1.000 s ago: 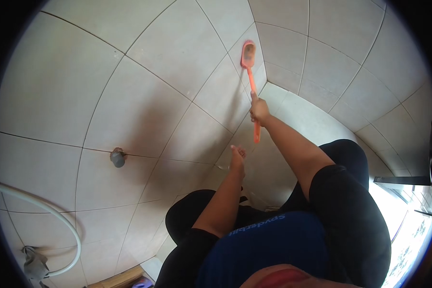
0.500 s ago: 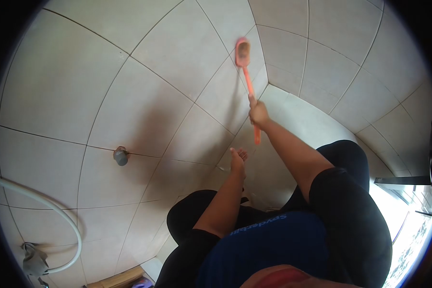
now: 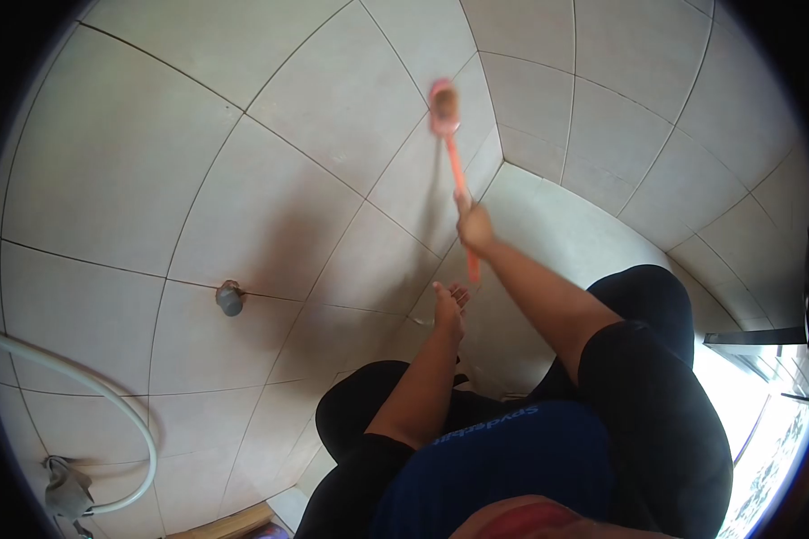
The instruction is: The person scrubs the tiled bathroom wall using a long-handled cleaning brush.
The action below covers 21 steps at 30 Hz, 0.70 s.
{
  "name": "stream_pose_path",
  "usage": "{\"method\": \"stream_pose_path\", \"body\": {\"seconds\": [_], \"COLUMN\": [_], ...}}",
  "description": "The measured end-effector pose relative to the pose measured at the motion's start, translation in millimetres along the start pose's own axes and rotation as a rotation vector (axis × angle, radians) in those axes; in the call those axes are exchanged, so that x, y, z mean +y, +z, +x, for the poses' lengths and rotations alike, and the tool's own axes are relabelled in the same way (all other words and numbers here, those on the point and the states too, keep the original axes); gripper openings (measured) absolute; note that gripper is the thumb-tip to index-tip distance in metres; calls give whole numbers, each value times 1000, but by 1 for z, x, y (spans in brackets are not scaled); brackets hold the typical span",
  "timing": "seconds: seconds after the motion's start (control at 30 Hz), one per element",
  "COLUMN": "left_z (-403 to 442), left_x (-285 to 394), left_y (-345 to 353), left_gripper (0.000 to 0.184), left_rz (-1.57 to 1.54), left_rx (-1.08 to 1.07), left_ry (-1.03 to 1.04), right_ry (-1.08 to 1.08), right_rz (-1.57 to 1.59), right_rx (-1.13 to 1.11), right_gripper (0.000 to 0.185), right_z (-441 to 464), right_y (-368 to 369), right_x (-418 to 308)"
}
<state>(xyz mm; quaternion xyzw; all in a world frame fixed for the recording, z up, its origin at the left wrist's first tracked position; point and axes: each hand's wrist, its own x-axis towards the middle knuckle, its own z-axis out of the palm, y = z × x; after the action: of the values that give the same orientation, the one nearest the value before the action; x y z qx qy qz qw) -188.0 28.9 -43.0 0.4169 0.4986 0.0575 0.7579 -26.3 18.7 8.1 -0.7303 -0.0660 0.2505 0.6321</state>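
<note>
against wall [image 3: 270,171], apparently, one brush [image 3: 455,163]

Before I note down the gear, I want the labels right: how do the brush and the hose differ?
The brush is mostly orange-pink; the hose is whitish. The brush runs straight, while the hose curves. The right hand grips the brush; neither hand touches the hose. Both are at the same tiled wall.
</note>
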Motion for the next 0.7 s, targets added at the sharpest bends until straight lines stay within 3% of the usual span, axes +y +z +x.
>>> {"method": "stream_pose_path", "body": {"seconds": [0.07, 0.1, 0.17, 0.23, 0.33, 0.4, 0.47, 0.53, 0.6, 0.7], "left_z": [-4, -4, -3, 2, 21, 20, 10, -1, -7, -9], "left_x": [2, 2, 0, -1, -7, -7, -6, 5, 16, 44], "left_y": [1, 1, 2, 2, -1, 0, 3, 9, 15, 33], "left_gripper": [65, 65, 66, 65, 64, 63, 63, 61, 59, 56], "left_rz": [28, 30, 37, 62, -33, -20, -6, 54, 47, 61], "left_rx": [-16, -16, -23, -16, -36, -48, -57, -97, -130, -198], "left_ry": [20, 19, 20, 4, -36, -17, -5, 72, 121, 281], "right_ry": [123, 119, 68, -154, -49, -188, -91, -144, 123, 182], "right_rz": [303, 304, 224, -39, -133, -80, -218, -93, 251, 451], "right_rx": [-119, -116, -110, 15, -55, -50, 27, 61, -80, -209], "right_gripper": [60, 60, 60, 60, 60, 60, 60, 57, 54, 45], "right_z": [15, 16, 18, 1, -48, -60, -27, 17, 39, 28], "right_y": [-22, -25, -32, -3, 18, 21, 9, -14, -42, -75], "right_x": [-46, -46, -45, -2, 26, 30, 16, -11, -60, -112]}}
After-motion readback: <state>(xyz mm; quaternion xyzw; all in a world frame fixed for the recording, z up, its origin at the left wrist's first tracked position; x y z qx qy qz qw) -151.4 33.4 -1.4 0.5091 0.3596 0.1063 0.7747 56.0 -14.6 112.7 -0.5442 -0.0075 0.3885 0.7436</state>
